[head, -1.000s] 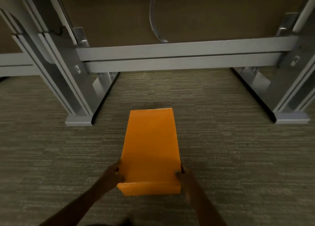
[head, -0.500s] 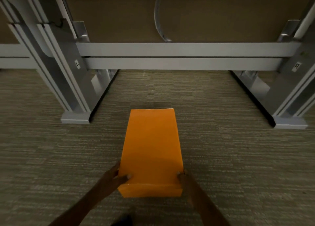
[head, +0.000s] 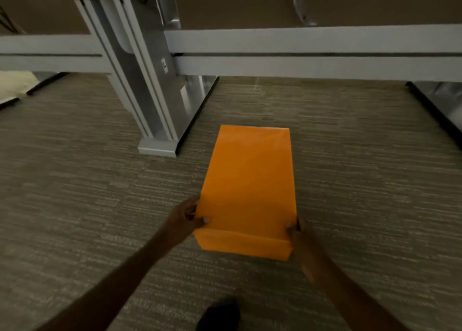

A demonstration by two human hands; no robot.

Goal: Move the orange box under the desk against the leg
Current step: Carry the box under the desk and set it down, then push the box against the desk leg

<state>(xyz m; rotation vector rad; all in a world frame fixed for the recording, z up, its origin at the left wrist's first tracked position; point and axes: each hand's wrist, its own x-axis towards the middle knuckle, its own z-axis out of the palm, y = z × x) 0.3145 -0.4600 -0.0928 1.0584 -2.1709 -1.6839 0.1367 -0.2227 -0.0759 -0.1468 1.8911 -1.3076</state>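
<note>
The box (head: 250, 188) lies on the carpet (head: 75, 205) in front of me, long side running away from me, its far end reaching toward the space under the desk. It sits just right of the leg (head: 147, 85) and nearer to me than most of it; a strip of carpet shows between the box's far left corner and the leg's foot (head: 157, 148), so they are apart.

My left hand (head: 186, 219) clasps the box's near left corner, thumb laid on the top face and fingers curled down the side. My right hand (head: 296, 230) clasps the near right corner the same way, thumb tip on top and the rest of the hand along the side. Both hands are closed on the box.

The leg is a grey metal column leaning up to the left, with a small label marked L on it. A grey crossbar (head: 312, 53) runs right from it across the far side. At the far right, a dark-edged foot (head: 440, 105) of another leg shows. A dark shoe tip (head: 220, 313) is at the near edge.
</note>
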